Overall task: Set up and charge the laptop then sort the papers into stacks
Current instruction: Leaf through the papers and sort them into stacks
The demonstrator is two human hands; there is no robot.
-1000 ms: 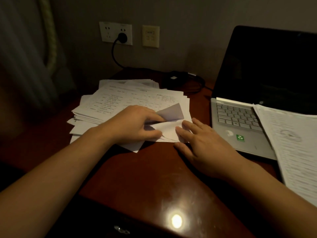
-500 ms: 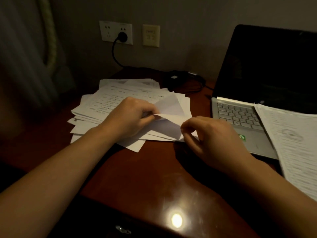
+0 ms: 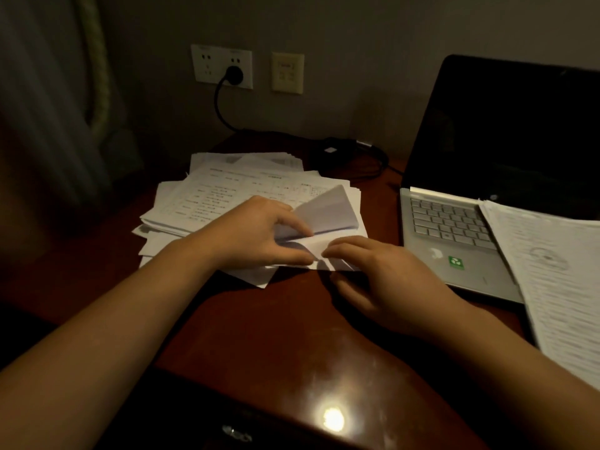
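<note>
A loose pile of printed papers [image 3: 227, 193] lies on the left half of the dark red desk [image 3: 276, 336]. My left hand [image 3: 253, 237] grips a few sheets at the pile's near right corner, and one blank sheet [image 3: 328, 211] stands folded up above its fingers. My right hand [image 3: 373, 277] has curled fingers on the near edge of the same sheets, thumb just below that edge. The open silver laptop [image 3: 454, 241] stands at the right with a dark screen. A second stack of papers [image 3: 558, 280] covers its right side.
A black plug [image 3: 234, 74] sits in the white wall socket [image 3: 207, 64], and its cable runs to a black power brick [image 3: 337, 151] behind the pile. A beige wall plate [image 3: 288, 73] is beside the socket. A curtain [image 3: 48, 108] hangs at the left.
My right hand lifted from lying flat to pinching the paper corner, then came back down onto the near edge. My left hand raised the folded sheet higher.
</note>
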